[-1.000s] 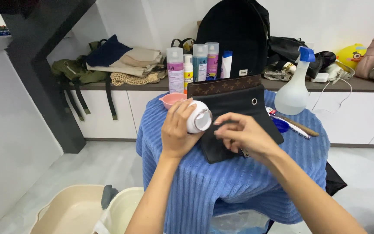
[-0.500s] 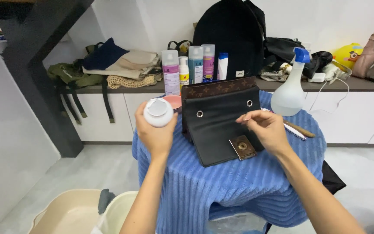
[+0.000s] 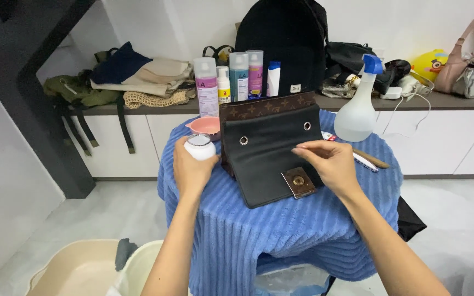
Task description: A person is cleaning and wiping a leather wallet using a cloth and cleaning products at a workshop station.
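Head view: a black leather handbag (image 3: pixel 270 151) with a brown patterned upper edge lies flap-open on the blue ribbed cloth (image 3: pixel 281 230) that covers the tabletop. Two metal eyelets sit on the flap, and a brass clasp plate (image 3: pixel 298 182) at its lower corner. Its long axis runs from about 11 o'clock to 5 o'clock, the clasp end towards 5.

The right hand (image 3: pixel 325 164) rests on the flap at the bag's 3 o'clock side, fingers pinched together; whether they hold anything I cannot tell. The left hand (image 3: pixel 190 170), at the bag's 9 o'clock, is closed round a small white jar (image 3: pixel 199 147), held upright just beside the bag.

At 11 o'clock a pink bowl (image 3: pixel 205 126) touches the bag's edge. At 2 o'clock stands a clear spray bottle (image 3: pixel 357 107) with a blue trigger, with brushes (image 3: pixel 366 159) lying below it. Behind, at 12, bottles (image 3: pixel 231 82) line the counter before a black backpack (image 3: pixel 283 44).
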